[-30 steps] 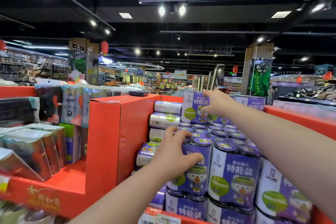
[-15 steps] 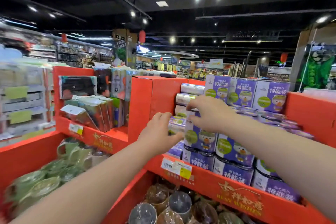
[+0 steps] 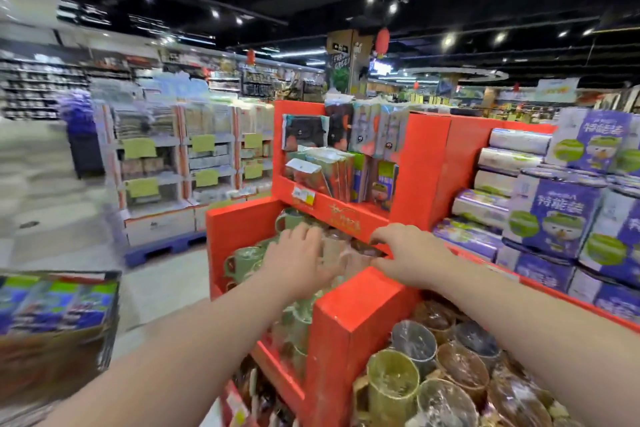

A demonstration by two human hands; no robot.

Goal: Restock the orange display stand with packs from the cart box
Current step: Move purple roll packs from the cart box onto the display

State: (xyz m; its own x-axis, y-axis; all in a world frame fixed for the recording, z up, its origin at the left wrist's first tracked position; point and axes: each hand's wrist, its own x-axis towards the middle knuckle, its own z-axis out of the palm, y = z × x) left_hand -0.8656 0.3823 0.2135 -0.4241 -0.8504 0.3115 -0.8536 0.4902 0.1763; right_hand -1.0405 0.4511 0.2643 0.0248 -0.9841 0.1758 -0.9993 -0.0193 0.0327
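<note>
Head view: left hand (image 3: 298, 253), right hand (image 3: 410, 255) hover with empty grip; purple packs (image 3: 550, 218) stand upright.

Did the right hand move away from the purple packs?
Yes. The right hand has left the purple packs and gone left and down along the orange stand. It is now by the mugs on the lower shelf.

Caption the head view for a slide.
Empty left hand and right hand hover at the orange display stand, purple packs stacked at right, cart box lower left.
</note>
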